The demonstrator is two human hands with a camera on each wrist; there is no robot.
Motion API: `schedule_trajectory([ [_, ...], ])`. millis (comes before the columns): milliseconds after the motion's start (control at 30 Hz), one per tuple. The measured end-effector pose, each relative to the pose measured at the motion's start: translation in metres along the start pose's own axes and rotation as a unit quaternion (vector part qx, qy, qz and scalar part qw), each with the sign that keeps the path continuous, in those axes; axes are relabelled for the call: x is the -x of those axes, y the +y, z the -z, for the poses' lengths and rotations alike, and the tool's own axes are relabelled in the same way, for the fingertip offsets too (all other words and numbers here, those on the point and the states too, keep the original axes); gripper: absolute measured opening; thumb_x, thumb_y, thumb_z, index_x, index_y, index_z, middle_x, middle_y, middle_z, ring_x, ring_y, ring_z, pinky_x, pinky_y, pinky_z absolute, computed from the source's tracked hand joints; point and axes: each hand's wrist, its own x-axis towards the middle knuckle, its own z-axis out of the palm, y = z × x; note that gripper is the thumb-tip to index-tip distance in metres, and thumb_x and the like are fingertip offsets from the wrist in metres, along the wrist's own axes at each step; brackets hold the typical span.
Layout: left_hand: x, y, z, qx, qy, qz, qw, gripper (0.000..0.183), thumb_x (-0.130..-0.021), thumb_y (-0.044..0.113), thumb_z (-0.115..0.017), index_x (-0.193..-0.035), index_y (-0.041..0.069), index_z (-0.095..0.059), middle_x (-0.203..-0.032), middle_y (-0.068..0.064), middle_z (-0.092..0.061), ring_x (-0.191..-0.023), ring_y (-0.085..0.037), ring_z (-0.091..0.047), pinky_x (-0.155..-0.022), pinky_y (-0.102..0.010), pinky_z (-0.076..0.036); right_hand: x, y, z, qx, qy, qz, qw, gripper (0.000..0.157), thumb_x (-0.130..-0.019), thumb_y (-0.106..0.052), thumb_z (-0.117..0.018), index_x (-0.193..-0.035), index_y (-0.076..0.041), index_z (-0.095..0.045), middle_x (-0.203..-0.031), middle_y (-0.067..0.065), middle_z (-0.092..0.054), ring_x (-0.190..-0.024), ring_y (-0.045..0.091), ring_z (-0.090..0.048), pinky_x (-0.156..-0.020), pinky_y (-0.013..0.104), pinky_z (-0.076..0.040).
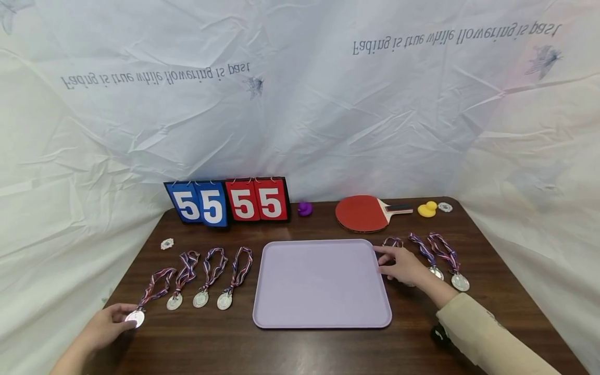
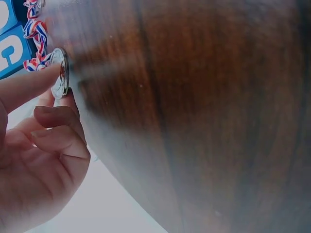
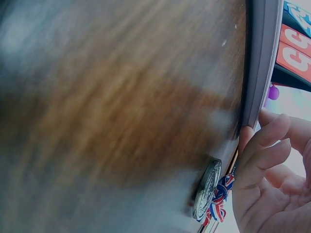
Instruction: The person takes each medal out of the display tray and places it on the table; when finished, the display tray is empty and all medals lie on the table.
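Observation:
At the table's left edge, my left hand [image 1: 104,328] pinches a silver medal [image 1: 135,318] between thumb and fingers. Its striped ribbon [image 1: 161,278] trails away over the table; the left wrist view shows the medal [image 2: 60,73] standing on edge between the fingertips. My right hand [image 1: 402,265] is at the right rim of a lilac tray [image 1: 323,320], with its fingertips gripping the edge near the far corner. Close under the right hand lies another medal [image 3: 208,189] with a red, white and blue ribbon [image 3: 221,194], mostly hidden by the hand in the head view.
Further medals [image 1: 200,298] lie left of the tray, and two [image 1: 460,282] to the right. Behind stand a scoreboard [image 1: 227,202], a purple duck [image 1: 304,209], a red table tennis bat [image 1: 362,213] and a yellow duck [image 1: 427,209]. Something black [image 1: 439,335] sits beside the right sleeve.

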Motion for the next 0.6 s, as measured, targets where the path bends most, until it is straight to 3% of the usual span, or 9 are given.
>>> schedule_trajectory([
  [400,0.003,0.006,0.006,-0.025,0.026,-0.004,0.9993,0.05,-0.074,0.018,-0.072,-0.11,-0.012,-0.052,-0.081,-0.007,-0.058,-0.067,-0.007,-0.049,-0.059,-0.027,-0.039,0.002,0.001,0.001,0.012,0.001,0.007,1.0,0.055,-0.078,-0.007,-0.067,-0.129,-0.007,-0.047,-0.084,0.005,-0.058,-0.054,0.019,-0.054,-0.052,0.031,-0.045],
  [600,0.002,0.034,0.015,-0.055,0.086,-0.03,0.9943,0.043,-0.087,0.032,-0.057,-0.113,-0.003,-0.053,-0.081,-0.006,-0.06,-0.067,-0.007,-0.048,-0.057,-0.03,-0.037,0.007,-0.003,0.005,0.066,0.026,0.008,0.997,0.054,-0.077,-0.018,-0.07,-0.127,-0.011,-0.05,-0.09,0.004,-0.059,-0.056,0.014,-0.055,-0.051,0.031,-0.044],
])
